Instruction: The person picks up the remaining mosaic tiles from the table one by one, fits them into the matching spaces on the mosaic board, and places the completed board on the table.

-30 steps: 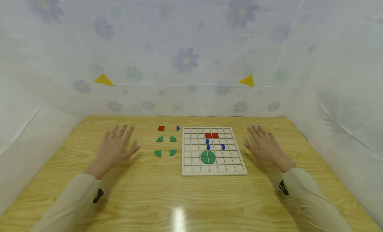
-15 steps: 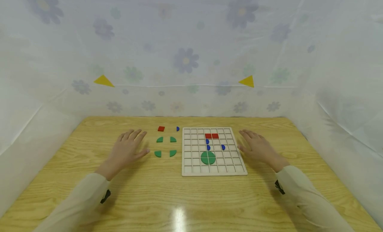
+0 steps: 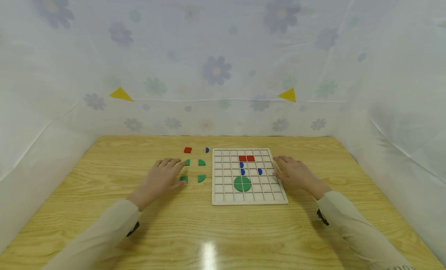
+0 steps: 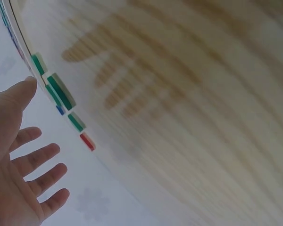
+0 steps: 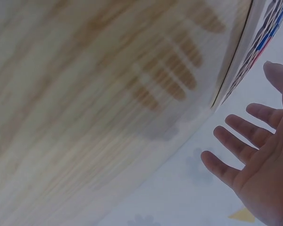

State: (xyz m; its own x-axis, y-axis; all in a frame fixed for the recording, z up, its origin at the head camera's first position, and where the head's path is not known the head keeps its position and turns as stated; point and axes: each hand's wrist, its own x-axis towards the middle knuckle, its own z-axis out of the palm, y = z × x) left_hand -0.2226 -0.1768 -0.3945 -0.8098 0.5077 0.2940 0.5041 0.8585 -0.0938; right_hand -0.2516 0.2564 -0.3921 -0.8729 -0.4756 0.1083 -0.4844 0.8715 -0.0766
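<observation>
In the head view my left hand (image 3: 162,179) hovers over the table, fingers spread and slightly bent, holding nothing. It partly covers two green quarter-circle pieces (image 3: 184,179); two more green quarter circles (image 3: 201,162) lie just right of it. Behind them are a red square (image 3: 187,150) and a blue half-disc (image 3: 207,150). A pale gridded board (image 3: 223,186) bears red squares (image 3: 246,158), blue half-discs (image 3: 259,172) and a green disc (image 3: 242,184) of quarter pieces. My right hand (image 3: 297,175), empty with fingers extended, is at the board's right edge; whether it touches cannot be told.
The wooden table (image 3: 209,227) is enclosed by a flower-patterned white cloth (image 3: 223,41) at the back and plain-looking cloth at the sides. Two yellow triangles (image 3: 120,94) are on the back cloth. Both wrist views show hand reflections on the tabletop.
Both hands have moved inward: the left rightward to the loose green pieces, the right leftward to the board's edge. The pieces and board have stayed put.
</observation>
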